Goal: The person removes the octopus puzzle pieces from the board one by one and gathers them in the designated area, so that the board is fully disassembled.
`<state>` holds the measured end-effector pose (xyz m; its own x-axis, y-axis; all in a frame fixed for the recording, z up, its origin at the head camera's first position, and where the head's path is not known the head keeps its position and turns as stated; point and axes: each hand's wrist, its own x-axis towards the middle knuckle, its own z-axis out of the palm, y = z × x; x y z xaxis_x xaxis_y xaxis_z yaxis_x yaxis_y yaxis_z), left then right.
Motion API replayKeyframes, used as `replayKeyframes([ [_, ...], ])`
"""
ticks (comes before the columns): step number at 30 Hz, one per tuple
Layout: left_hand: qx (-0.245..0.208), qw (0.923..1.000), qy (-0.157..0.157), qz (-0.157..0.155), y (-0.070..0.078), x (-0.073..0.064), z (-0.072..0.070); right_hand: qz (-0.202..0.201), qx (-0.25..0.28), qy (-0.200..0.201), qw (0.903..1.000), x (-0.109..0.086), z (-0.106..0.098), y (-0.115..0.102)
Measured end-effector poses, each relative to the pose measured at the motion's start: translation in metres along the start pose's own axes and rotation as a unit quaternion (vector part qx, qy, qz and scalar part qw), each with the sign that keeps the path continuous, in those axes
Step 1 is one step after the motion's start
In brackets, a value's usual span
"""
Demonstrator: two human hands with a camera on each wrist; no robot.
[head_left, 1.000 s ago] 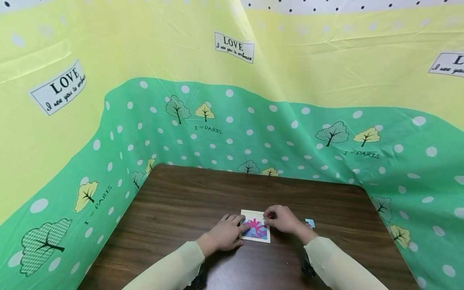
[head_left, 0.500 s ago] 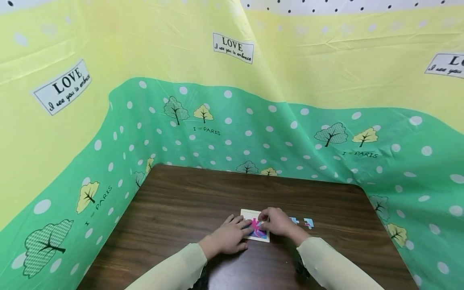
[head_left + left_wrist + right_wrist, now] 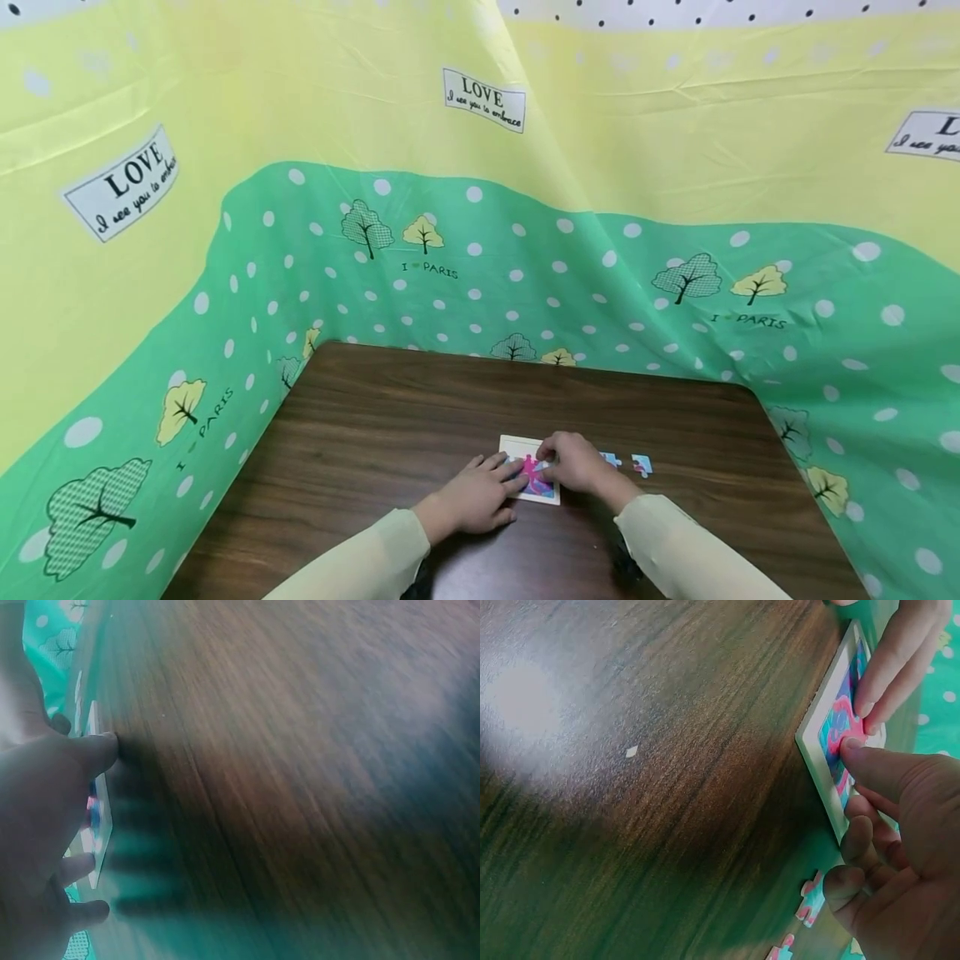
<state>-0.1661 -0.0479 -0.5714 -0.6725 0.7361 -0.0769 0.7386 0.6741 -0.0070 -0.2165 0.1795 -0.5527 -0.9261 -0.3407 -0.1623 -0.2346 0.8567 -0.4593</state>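
A small jigsaw puzzle in a pale tray [image 3: 517, 442] lies on the table, showing a pink shape on blue and purple. My left hand [image 3: 480, 493] rests on its left side with fingers spread and nearly straight; in the left wrist view, the thumb [image 3: 101, 752] lies at the tray's near edge. On the puzzle's right side, my right hand [image 3: 576, 461] has thumb and index finger bent around a light-blue puzzle piece [image 3: 549, 466], mostly hidden by the fingers. The right wrist view has the right thumb [image 3: 877, 765] on the picture, other fingers curled beside the tray.
Two loose puzzle pieces lie right of the tray, one piece [image 3: 641, 464] farther out and another piece [image 3: 611, 458] close to the right hand. A tiny white fleck [image 3: 632, 751] is on the brown table [image 3: 420, 400]. Printed curtains [image 3: 450, 292] stand behind and beside it.
My right hand has shifted from the tray's upper right corner slightly down and left, uncovering a loose piece. My left fingers have slid a little farther over the picture.
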Motion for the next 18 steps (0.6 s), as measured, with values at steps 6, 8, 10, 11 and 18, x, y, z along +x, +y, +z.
replayKeyframes([
  [6, 0.003, 1.0000, 0.000, -0.002, 0.0010, -0.0006, -0.0012, -0.007, -0.004, 0.005, 1.0000, -0.0004, 0.0003, -0.0013],
  [8, 0.002, 1.0000, -0.002, -0.003, 0.0013, -0.0002, -0.0023, -0.005, 0.000, 0.006, 1.0000, -0.0004, 0.0001, -0.0021],
  [10, 0.004, 1.0000, -0.002, -0.004, 0.0013, 0.0009, -0.0019, -0.007, 0.004, 0.007, 0.9999, -0.0006, -0.0001, -0.0026],
  [11, 0.007, 1.0000, -0.001, -0.004, 0.0012, 0.0015, -0.0014, -0.005, 0.007, 0.007, 0.9999, -0.0006, 0.0000, -0.0027],
  [18, 0.018, 0.9998, -0.006, -0.001, 0.0015, 0.0040, 0.0007, 0.001, 0.023, -0.002, 0.9997, 0.0009, 0.0009, -0.0016],
])
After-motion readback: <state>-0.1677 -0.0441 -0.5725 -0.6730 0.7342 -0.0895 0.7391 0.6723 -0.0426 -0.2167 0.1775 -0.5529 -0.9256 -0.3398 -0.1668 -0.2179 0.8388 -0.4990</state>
